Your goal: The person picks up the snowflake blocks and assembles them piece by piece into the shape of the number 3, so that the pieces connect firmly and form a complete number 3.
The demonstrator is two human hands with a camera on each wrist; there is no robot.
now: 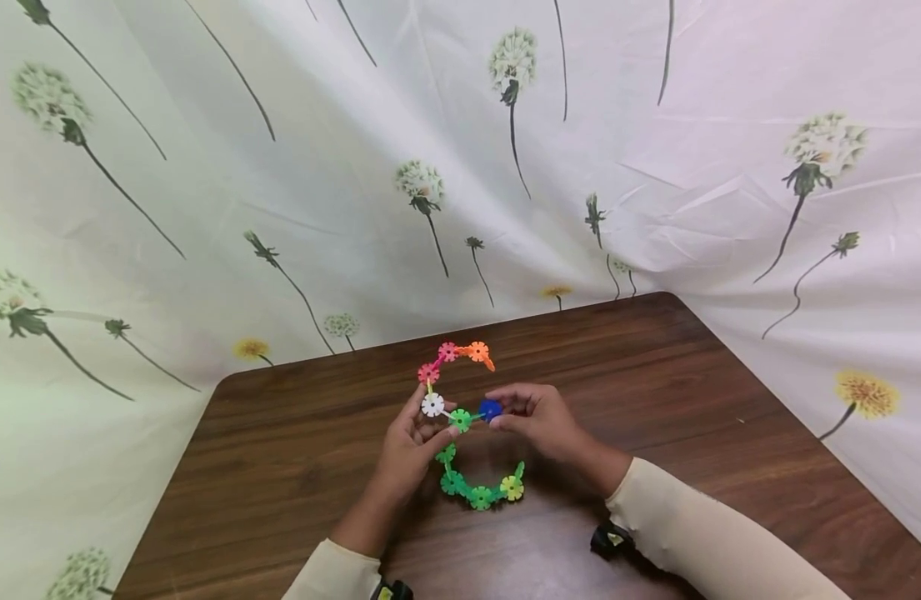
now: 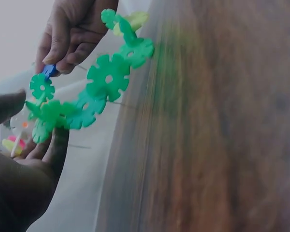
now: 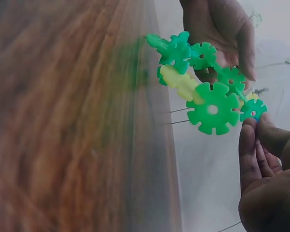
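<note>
A chain of interlocking plastic snowflake discs curves in an open, E-like shape above the table. Pink discs (image 1: 447,352) and an orange disc (image 1: 478,351) form its top arm. Below them comes a white disc (image 1: 432,405), then green discs (image 1: 481,498) and a yellow disc (image 1: 513,487) along the lower curve. My left hand (image 1: 407,454) grips the chain near the white disc and the middle green disc (image 1: 460,420). Between thumb and fingers, my right hand (image 1: 541,421) pinches a blue disc (image 1: 490,409) at the end of the short middle arm. Fingers partly cover the blue disc in both wrist views.
Beneath the hands lies a dark brown wood-grain table (image 1: 280,467). A white cloth (image 1: 340,208) printed with dandelions hangs behind it and along its sides. Dark straps with small devices (image 1: 610,539) sit at both wrists.
</note>
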